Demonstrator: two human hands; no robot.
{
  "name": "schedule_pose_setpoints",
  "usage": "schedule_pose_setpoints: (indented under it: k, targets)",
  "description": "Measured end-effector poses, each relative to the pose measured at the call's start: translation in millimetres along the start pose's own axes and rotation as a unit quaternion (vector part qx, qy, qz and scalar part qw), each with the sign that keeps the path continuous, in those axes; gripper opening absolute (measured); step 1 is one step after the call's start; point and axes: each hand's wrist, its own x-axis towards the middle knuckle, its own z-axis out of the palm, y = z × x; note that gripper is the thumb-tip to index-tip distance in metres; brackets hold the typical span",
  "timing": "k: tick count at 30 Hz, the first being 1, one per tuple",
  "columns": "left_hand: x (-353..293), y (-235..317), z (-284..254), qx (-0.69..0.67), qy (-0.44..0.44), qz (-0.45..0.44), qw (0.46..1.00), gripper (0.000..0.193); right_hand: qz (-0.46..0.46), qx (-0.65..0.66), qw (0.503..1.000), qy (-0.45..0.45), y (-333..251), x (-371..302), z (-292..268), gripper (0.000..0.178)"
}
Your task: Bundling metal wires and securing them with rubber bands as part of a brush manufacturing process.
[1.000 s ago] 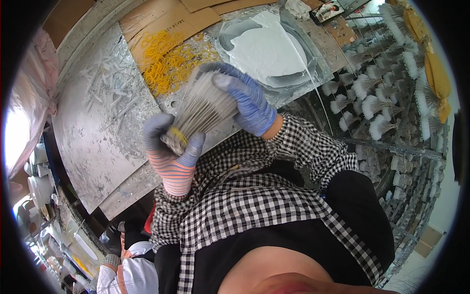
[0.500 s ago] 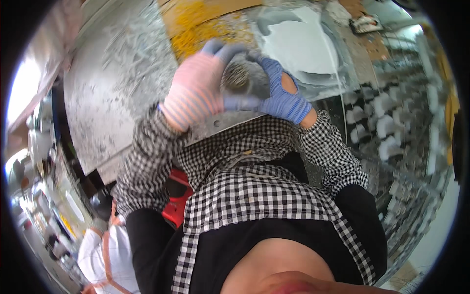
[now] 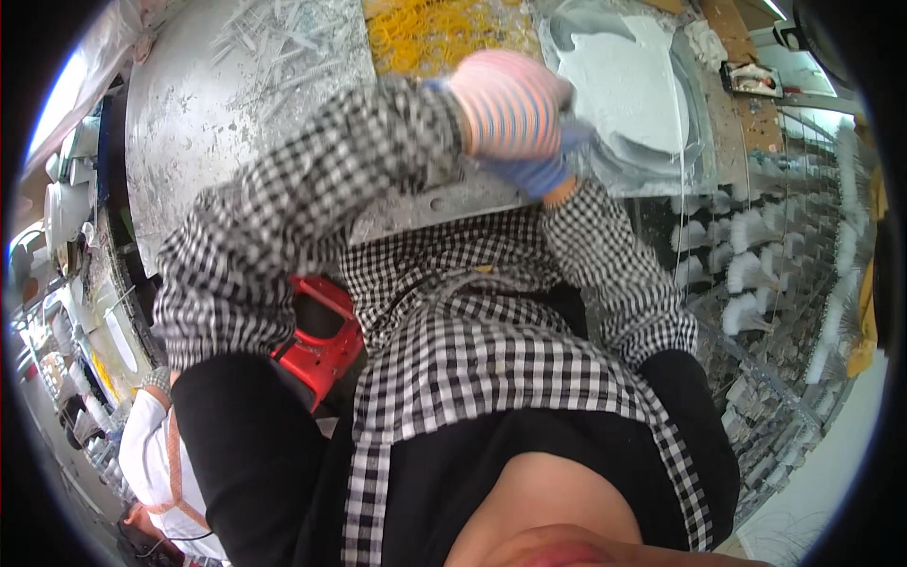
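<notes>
My left hand (image 3: pixel 510 104), in a pink-and-blue striped glove, is closed and crosses in front of my right hand. My right hand (image 3: pixel 534 175), in a blue glove, is closed just below it, its fingers partly covered and blurred. The two hands meet over the near edge of a worn metal table (image 3: pixel 189 142). Whatever they hold between them is hidden behind the left glove. Just right of them lies a shallow tray (image 3: pixel 701 156) with thick white paste (image 3: pixel 619 90) spread in it. Yellow rubber bands (image 3: pixel 416 33) lie scattered beyond my left hand.
Clear thin strips (image 3: pixel 274 47) litter the table's far left. On the right, a wire rack carries several white bristle tufts (image 3: pixel 751 269). A red plastic stool (image 3: pixel 331 364) stands below the table's front. A person in white (image 3: pixel 156 444) is at the lower left.
Both hands surrounded a round, bristly grey bundle; now it is out of sight. My left hand has swung right across my right hand, its forearm lifting over the table. The view has shifted slightly.
</notes>
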Motion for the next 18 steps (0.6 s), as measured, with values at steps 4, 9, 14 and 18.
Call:
schedule_pose_setpoints:
  k: [4, 9, 14, 18]
  targets:
    - [-0.4, -0.3, -12.0, -0.030, -0.050, -0.044, 0.997, 0.058, 0.142, 0.029, 0.968, -0.206, -14.4, 9.3, -15.2, 0.077]
    - [-21.7, 1.3, -45.6, -0.245, 0.056, 0.000, 0.968, 0.035, 0.135, 0.218, 0.956, -0.140, -34.3, 32.6, -35.9, 0.068]
    - [-25.3, -0.8, -5.9, -0.116, 0.078, 0.017, 0.990, 0.046, 0.123, 0.233, 0.964, -0.038, -41.4, 10.7, -18.3, 0.049]
    - [10.8, 7.3, -21.8, -0.231, 0.001, -0.022, 0.973, 0.044, 0.075, 0.266, 0.959, 0.057, -23.3, 17.7, -39.0, 0.047]
